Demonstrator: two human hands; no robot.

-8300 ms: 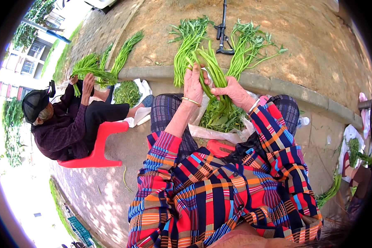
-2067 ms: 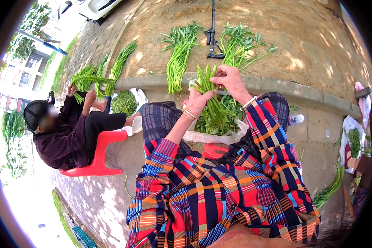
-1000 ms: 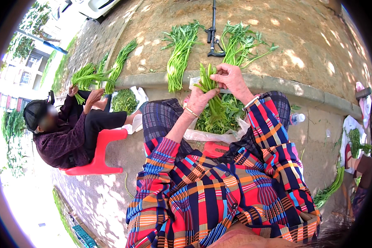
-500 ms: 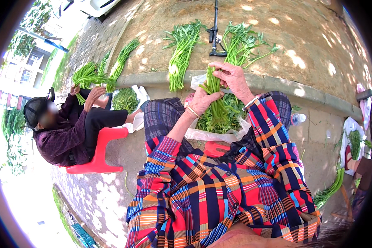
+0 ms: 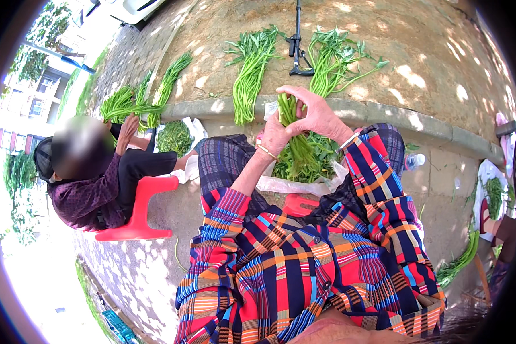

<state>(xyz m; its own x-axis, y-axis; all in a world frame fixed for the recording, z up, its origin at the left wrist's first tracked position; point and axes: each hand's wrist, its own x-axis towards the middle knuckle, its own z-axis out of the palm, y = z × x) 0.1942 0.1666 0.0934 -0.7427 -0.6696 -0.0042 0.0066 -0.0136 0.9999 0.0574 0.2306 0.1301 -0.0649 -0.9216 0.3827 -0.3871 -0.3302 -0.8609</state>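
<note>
Between my knees I hold a bunch of green leafy vegetable stalks, cut ends up and leaves hanging down. My left hand is closed around the bunch from the left. From the right, my right hand curls over the upper stalks, its thumb meeting the bunch near my left hand. Below them a white plastic bag lies spread, with loose green leaves heaped on it. The fingers partly hide the stalks.
Ahead, beyond a stone kerb, two bundles of greens lie beside a black walking stick. A person on a red stool handles greens at left. A plastic bottle lies right of my knee.
My right hand has shifted left and lower, its fingers now curled over the stalk tops. The bunch's upper end has moved left. The person at left leans further forward.
</note>
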